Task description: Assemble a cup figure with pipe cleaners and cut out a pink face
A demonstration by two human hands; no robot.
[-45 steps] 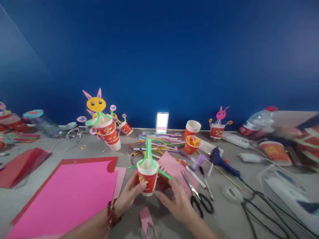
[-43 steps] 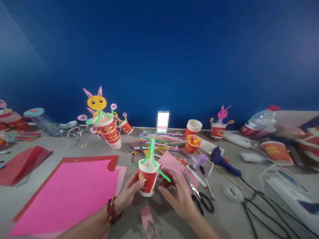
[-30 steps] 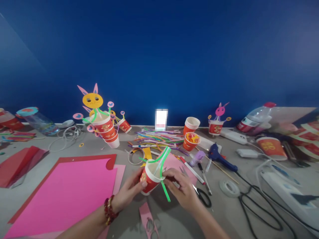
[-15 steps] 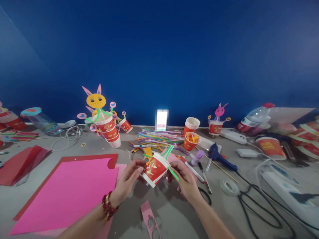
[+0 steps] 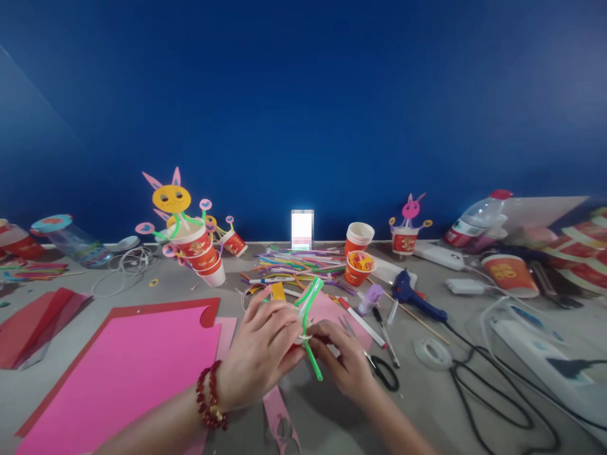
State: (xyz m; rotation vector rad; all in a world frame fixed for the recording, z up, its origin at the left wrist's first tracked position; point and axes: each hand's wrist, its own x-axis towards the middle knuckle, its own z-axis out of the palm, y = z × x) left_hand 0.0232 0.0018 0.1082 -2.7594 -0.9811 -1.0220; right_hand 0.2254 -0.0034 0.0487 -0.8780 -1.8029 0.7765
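Observation:
A paper cup (image 5: 302,340) is held over the table, mostly hidden behind my fingers; only a bit of its white rim shows. My left hand (image 5: 265,338) is wrapped round it with the back of the hand facing up. Green straws (image 5: 309,302) stand up out of the cup, and one green straw end (image 5: 313,363) points down past the rim. My right hand (image 5: 339,354) is closed at the rim, its thumb and fingertips pinching by the base of that lower straw. Scissors (image 5: 385,373) lie just right of my right hand.
Pink sheets (image 5: 128,373) lie at left, and a cut pink strip (image 5: 279,417) is in front. Behind are piled straws (image 5: 298,262), stacked cups (image 5: 359,237) and a cup figure (image 5: 190,243). A glue gun (image 5: 417,297), tape roll (image 5: 432,352) and black cable (image 5: 478,392) are at right.
The cup has been turned so its red printed side is now hidden behind my left hand, which has moved over it. My right hand has shifted slightly inward and down along the rim.

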